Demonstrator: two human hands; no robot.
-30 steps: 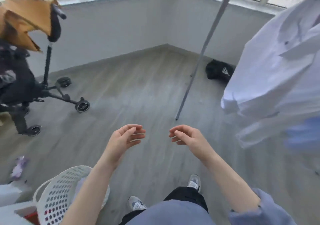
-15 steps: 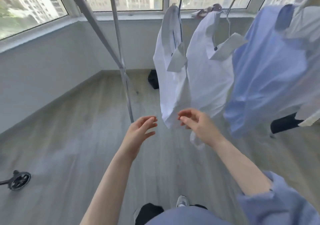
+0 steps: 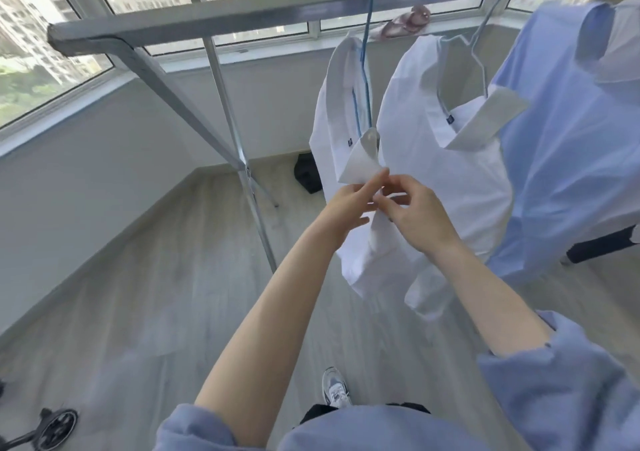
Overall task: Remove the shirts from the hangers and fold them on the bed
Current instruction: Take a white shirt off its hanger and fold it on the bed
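Note:
A white shirt hangs on a blue hanger from the grey rack bar. Just below its collar, my left hand and my right hand meet, and the fingers of both pinch the shirt's front placket. A second white shirt hangs to the right on a pale wire hanger. Further right hangs a light blue shirt. The bed is not in view.
The rack's slanted leg and upright pole stand to the left of the shirts. A black bag lies on the floor by the wall. A stroller wheel shows at bottom left. Windows run along the back wall.
The view swung from the floor and stroller up to the rack. Both hands rose from open in mid-air and closed on the front of the leftmost white shirt.

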